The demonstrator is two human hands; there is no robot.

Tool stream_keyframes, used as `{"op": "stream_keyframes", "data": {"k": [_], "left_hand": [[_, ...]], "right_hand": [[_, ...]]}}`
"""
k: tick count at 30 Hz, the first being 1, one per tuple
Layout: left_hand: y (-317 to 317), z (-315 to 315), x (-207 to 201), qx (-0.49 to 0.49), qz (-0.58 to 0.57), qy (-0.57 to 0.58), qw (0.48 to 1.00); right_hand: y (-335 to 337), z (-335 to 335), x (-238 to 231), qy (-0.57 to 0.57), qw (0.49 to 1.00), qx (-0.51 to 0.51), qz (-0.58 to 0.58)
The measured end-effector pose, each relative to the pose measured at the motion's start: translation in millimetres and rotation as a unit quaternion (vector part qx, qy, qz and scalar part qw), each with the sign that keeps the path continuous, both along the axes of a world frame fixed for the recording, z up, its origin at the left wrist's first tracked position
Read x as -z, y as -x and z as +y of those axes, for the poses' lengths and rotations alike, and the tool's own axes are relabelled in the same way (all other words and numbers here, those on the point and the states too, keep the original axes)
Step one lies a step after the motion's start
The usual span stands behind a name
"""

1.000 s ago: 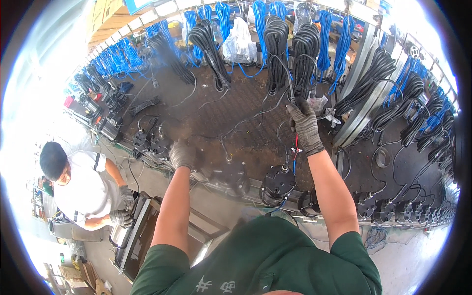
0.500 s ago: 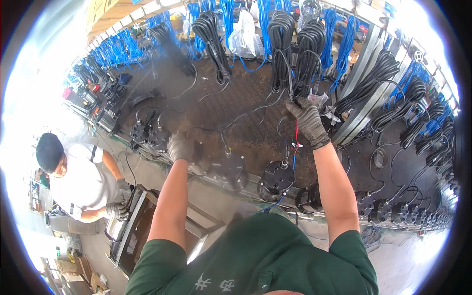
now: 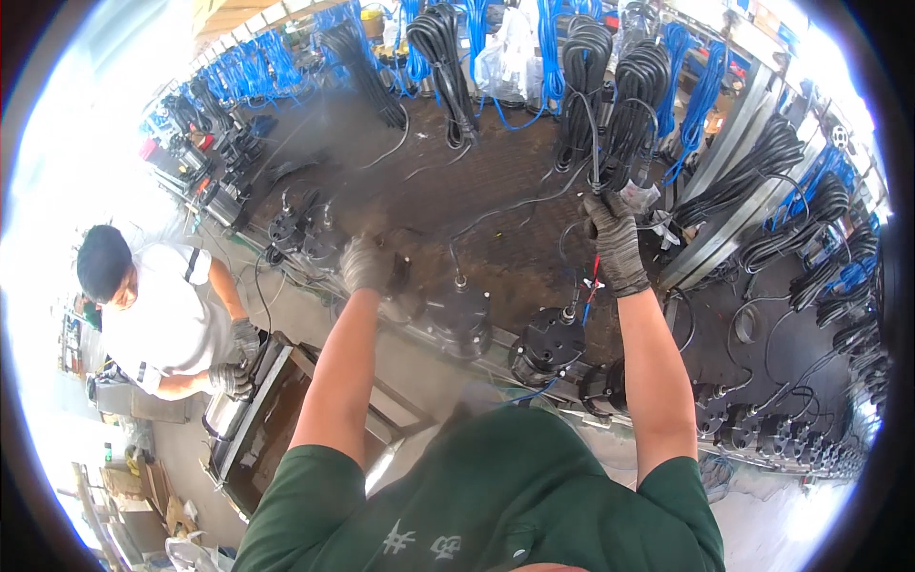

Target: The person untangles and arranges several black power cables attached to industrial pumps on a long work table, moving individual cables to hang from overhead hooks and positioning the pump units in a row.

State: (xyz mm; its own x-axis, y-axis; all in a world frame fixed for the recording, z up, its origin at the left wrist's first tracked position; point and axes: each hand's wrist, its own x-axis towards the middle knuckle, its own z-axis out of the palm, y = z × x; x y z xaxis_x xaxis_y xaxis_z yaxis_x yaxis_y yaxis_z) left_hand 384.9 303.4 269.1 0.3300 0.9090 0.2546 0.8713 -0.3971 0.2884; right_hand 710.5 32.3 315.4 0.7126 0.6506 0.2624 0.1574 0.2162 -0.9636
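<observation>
My right hand (image 3: 616, 244), in a grey knitted glove, is closed on a black cable (image 3: 595, 176) below two hanging coils of black cable (image 3: 583, 91). Beneath that hand, thin red and blue wires (image 3: 591, 286) hang near a round black pump-like housing (image 3: 550, 345). My left hand (image 3: 367, 267), also gloved, reaches to the bench edge beside a dark housing (image 3: 398, 297). A blurred patch hides its fingers, so its grip cannot be made out. Between the hands stands another black housing (image 3: 459, 322) with a cable rising from its top.
The dark bench top (image 3: 515, 229) curves across the view. Blue cable bundles (image 3: 257, 69) hang along its back, and a metal post (image 3: 734, 143) stands at the right. More housings (image 3: 762, 429) line the front edge. At left, a co-worker (image 3: 176, 315) handles something over a metal frame (image 3: 262, 419).
The bench and its contents have shifted slightly rightward in the picture. My right fingers look drawn closer together at the cable. My left hand stays beside the same housing.
</observation>
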Motion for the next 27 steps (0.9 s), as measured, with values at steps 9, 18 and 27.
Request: {"op": "stream_keyframes", "data": {"k": [9, 18, 27], "left_hand": [[2, 6, 6, 0.000, 0.025, 0.008, 1.000], [1, 7, 6, -0.004, 0.036, 0.001, 0.999], [-1, 11, 10, -0.002, 0.036, -0.014, 0.999]], "right_hand": [[2, 0, 0, 0.018, 1.000, 0.012, -0.010], [-1, 3, 9, -0.025, 1.000, 0.004, -0.011], [-9, 3, 16, 0.027, 0.995, 0.047, -0.078]]}}
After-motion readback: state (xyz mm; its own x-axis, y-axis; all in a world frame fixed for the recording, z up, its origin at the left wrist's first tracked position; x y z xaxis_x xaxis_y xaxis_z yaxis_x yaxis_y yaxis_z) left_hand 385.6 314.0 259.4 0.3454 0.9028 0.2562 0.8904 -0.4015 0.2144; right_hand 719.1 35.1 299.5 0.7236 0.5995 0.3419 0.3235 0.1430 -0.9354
